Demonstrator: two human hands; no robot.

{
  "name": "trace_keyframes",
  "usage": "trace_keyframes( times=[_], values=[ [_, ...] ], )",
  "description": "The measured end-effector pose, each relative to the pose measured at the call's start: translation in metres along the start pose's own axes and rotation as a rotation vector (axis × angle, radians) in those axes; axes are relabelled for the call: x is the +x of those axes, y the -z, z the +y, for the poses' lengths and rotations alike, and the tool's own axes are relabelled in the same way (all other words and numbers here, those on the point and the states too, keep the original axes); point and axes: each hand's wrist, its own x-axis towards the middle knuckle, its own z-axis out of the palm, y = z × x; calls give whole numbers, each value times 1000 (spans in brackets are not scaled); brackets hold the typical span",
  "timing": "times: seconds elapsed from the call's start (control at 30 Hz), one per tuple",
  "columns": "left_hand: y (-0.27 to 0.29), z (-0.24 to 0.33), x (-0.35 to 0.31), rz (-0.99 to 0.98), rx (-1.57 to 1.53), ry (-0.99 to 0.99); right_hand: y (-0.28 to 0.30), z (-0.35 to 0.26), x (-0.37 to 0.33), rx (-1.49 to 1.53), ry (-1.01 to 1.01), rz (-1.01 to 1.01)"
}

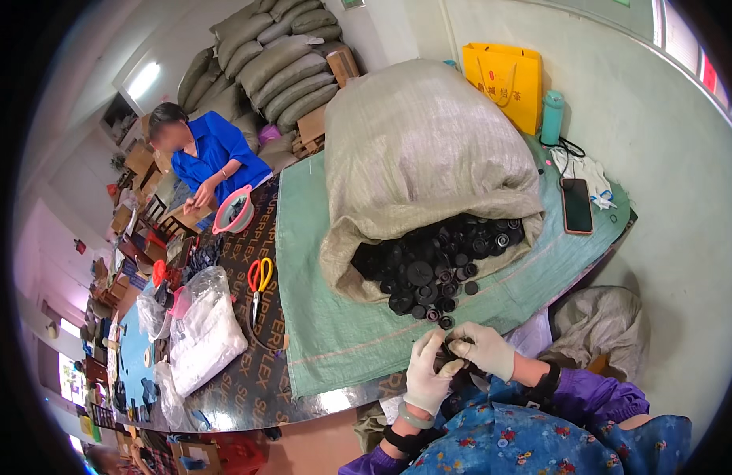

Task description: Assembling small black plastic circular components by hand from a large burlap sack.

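My left hand (426, 376) and my right hand (489, 350), both in thin white gloves, meet close to my body at the table's near edge. Fingers of both hands are pinched together around a small black part; most of it is hidden by the gloves. Just beyond them, a large woven sack (429, 150) lies with its mouth toward me. Out of it spill many round black plastic parts (421, 273), some shaped like discs or caps, onto a green woven sheet (318, 340).
Left of the sheet lie scissors (259, 277) with red and yellow handles and a clear plastic bag (208, 332). Across the table a person in blue (219, 146) works beside a pink basket (234, 210). At right are a phone (576, 206), a turquoise bottle (552, 119) and a yellow bag (504, 83).
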Motion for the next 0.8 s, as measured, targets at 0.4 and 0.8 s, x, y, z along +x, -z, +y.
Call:
trace_keyframes(
  times=[0.4, 0.8],
  values=[
    [-4, -2, 4, -4, 124, -44, 7, 2, 0, 77, -74, -55],
    [-7, -6, 3, -25, 163, -27, 6, 16, 2, 126, -51, -64]
  ],
)
